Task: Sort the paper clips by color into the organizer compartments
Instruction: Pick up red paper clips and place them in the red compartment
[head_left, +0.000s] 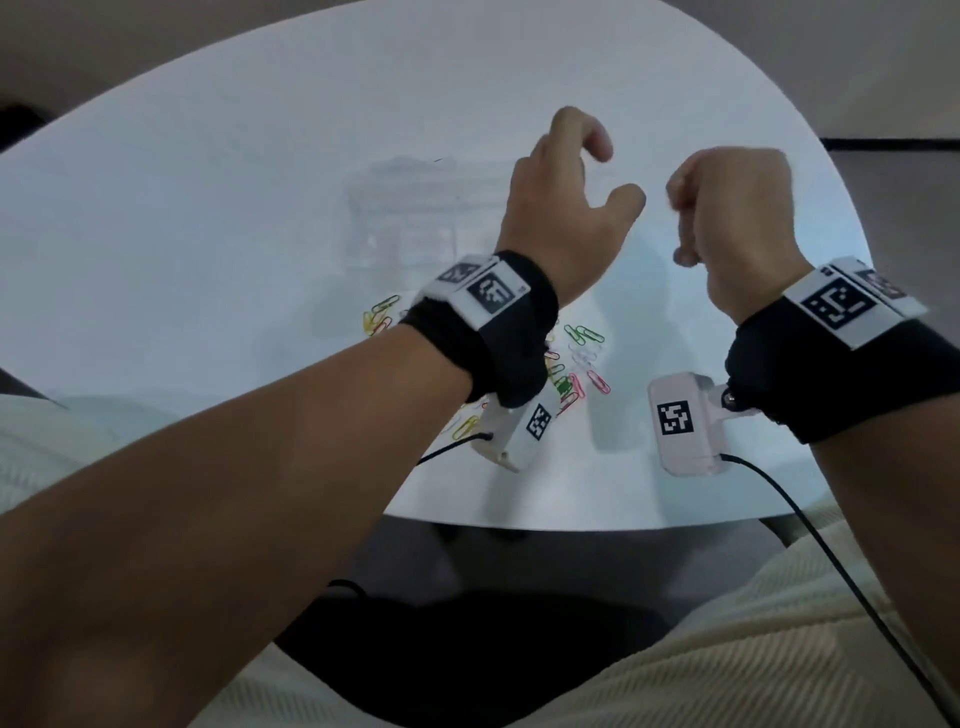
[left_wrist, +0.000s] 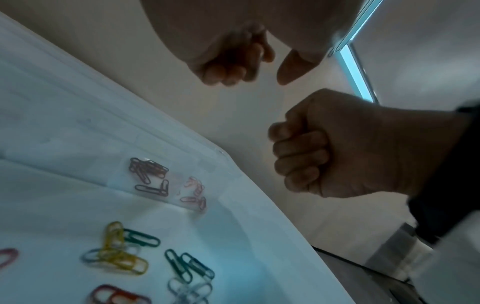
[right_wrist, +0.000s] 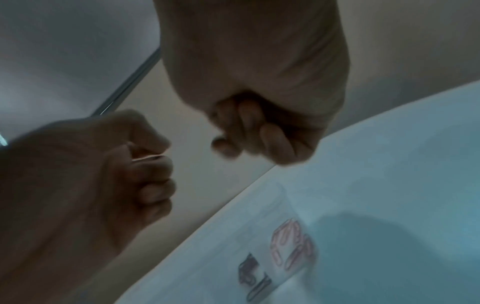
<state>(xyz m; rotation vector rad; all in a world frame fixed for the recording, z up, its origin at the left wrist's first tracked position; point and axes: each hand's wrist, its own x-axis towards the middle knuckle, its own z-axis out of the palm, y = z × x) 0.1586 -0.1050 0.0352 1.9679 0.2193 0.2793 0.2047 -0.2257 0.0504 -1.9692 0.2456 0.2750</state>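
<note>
No readable words, brand names or numbers anywhere. Only black-and-white square code markers, without letters: two on the white plate (head_left: 480, 291) strapped to the left wrist at frame centre, one on the white camera housing (head_left: 524, 428) below it, two on the plate (head_left: 852, 301) at the right wrist, one on the housing (head_left: 685, 423) lower right of centre.

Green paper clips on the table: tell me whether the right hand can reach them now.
Probably yes. The right hand hangs above the white table, and nothing lies between it and the green paper clips. Its fingers are curled into a fist, so they must open first.
</note>
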